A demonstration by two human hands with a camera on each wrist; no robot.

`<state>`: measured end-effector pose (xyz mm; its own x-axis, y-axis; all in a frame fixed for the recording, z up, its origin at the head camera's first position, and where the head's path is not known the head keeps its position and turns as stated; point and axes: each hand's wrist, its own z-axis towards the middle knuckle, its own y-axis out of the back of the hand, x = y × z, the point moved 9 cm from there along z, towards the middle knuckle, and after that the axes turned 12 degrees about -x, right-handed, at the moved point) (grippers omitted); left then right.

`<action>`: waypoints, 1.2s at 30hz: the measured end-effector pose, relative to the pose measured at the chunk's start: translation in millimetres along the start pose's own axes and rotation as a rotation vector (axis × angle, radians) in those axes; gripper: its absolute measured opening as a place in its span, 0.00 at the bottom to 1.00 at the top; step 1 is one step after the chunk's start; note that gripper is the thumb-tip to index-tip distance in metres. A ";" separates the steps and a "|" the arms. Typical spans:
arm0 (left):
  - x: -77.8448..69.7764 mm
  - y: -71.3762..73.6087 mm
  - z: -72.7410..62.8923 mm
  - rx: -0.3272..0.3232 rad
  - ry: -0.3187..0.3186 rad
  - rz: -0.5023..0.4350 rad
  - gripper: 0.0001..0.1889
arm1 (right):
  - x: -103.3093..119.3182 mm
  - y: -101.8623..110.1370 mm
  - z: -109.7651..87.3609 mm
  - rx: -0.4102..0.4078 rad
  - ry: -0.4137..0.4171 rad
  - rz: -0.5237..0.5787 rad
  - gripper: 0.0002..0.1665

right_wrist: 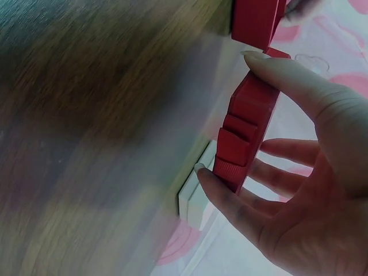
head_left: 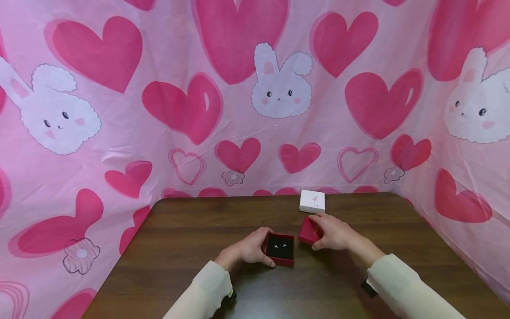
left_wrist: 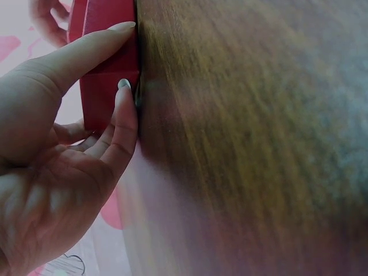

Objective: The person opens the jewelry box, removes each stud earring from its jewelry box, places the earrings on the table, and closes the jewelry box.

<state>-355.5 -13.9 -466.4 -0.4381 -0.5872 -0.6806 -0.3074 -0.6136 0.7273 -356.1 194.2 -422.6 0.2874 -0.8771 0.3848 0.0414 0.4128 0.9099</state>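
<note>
The left hand [head_left: 252, 248] grips the red box base [head_left: 280, 262] just to its right on the desk [head_left: 191, 221], presumably to steady it. The right hand [head_left: 335, 232] pinches the red lid [head_left: 307, 232], apart from the red box base, apparently leaving the black insert [head_left: 280, 253] exposed.

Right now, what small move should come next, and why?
Perhaps rest the red, bow-trimmed lid on the brown wood-grain table and release it: the right hand grips it, while the left hand holds the open square red box, two small silvery ornaments exposed.
</note>
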 end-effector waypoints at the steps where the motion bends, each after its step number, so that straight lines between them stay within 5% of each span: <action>1: -0.1 0.1 -0.1 0.001 0.000 0.001 0.41 | -1.0 0.1 0.1 0.001 -0.001 -0.002 0.55; 36: -1.1 0.5 -1.0 0.003 0.000 0.012 0.40 | -44.0 3.5 -4.9 -0.004 -0.034 -0.110 0.50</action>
<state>-354.3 -14.1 -465.3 -0.4418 -0.5942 -0.6721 -0.3044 -0.6054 0.7354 -363.9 235.4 -437.1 0.2480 -0.9250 0.2879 0.0751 0.3146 0.9463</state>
